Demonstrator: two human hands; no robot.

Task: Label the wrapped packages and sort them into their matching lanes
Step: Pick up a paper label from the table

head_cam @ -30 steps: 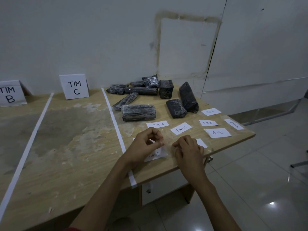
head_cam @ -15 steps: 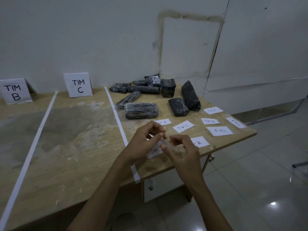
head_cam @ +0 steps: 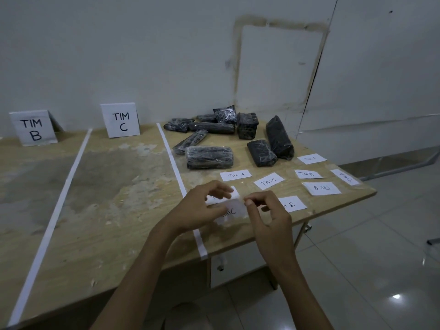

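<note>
— What do your arms look like from up here?

— Two bare forearms rise from the bottom edge, with no sleeve, watch or bracelet on either.

— And your hands?

— Your left hand [head_cam: 197,210] and right hand [head_cam: 269,215] are bare too: no gloves and no rings on the fingers that show. The nails look short and plain.

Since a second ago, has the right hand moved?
Yes. The right hand has lifted off the table and shifted left toward the white tape line, now pinching the TIM C label.
</note>
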